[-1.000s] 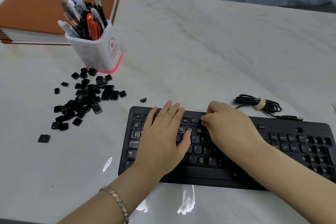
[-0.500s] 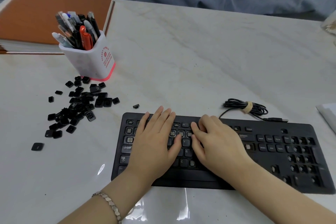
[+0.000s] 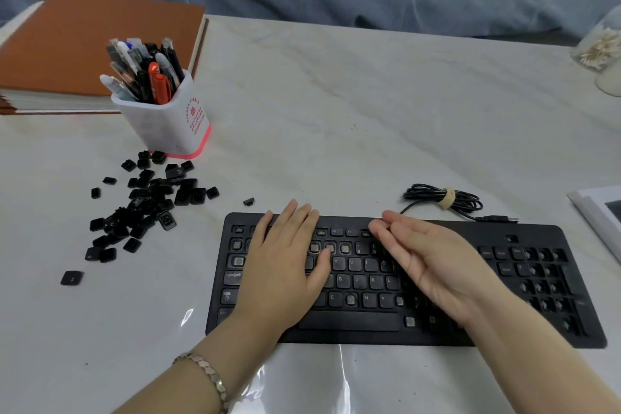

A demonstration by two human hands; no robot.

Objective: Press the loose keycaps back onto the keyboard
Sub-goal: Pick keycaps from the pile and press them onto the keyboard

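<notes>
A black keyboard [image 3: 470,232] lies near the table's front edge, with several bare switch posts in its left rows and number pad. My left hand [image 3: 285,265] rests flat on its left half, fingers straight, palm down. My right hand [image 3: 426,259] hovers over the middle rows, turned on its side with the palm facing left and the fingers straight, holding nothing I can see. A pile of several loose black keycaps [image 3: 148,205] lies on the table left of the keyboard. One keycap [image 3: 248,201] sits alone by the keyboard's top-left corner, another [image 3: 71,278] at the front left.
A white pen holder [image 3: 168,121] full of pens stands behind the keycap pile, with an orange-covered book [image 3: 84,44] behind it. The keyboard's coiled cable [image 3: 443,198] lies behind its right half. A glass jar [image 3: 601,47] and a white paper sheet [image 3: 598,212] are at the right edge.
My right hand has lifted off the keys and turned onto its side, palm facing left, fingers straightened. My left hand stays flat on the keyboard's left half. The view has tilted up a little.
</notes>
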